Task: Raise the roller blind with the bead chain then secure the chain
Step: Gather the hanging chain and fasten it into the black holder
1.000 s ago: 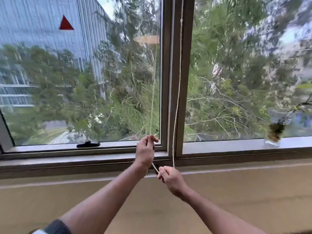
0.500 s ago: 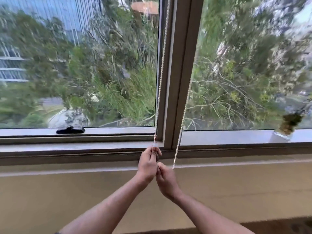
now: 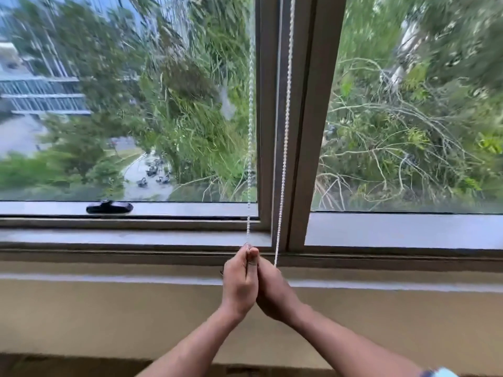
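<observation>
2 hands, left hand (image 3: 240, 278) and right hand (image 3: 273, 292), on 1 bead chain (image 3: 284, 137).

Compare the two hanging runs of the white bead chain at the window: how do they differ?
The left run of white bead chain hangs before the glass and ends pinched at the left hand; the right run of white bead chain hangs along the grey window frame and drops behind the right hand. Both are white, beaded and hang nearly straight.
</observation>
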`<act>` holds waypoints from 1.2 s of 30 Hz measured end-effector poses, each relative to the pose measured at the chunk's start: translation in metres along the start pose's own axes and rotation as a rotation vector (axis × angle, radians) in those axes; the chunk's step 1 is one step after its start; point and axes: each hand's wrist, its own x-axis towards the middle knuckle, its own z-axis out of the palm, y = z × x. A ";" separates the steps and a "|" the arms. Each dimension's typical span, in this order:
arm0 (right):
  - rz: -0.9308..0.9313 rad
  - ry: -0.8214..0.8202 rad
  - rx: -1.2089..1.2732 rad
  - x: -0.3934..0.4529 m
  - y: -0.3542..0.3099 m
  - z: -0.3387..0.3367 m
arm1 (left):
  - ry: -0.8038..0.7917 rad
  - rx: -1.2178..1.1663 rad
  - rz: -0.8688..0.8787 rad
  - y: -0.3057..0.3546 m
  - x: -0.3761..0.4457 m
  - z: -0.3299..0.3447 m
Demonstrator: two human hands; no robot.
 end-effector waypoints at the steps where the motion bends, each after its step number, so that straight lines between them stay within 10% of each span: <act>1: -0.068 0.017 -0.021 0.001 0.003 -0.003 | 0.010 0.031 0.006 -0.002 0.000 0.003; 9: -0.470 0.166 -0.256 -0.001 0.055 -0.017 | 0.087 0.110 0.070 -0.014 -0.004 0.013; 20: -0.492 0.302 -0.271 -0.016 0.079 -0.029 | 0.039 0.119 0.067 -0.021 -0.012 0.037; 36: 0.152 0.225 -0.105 -0.006 0.095 0.029 | -0.004 0.056 -0.168 -0.026 -0.017 -0.016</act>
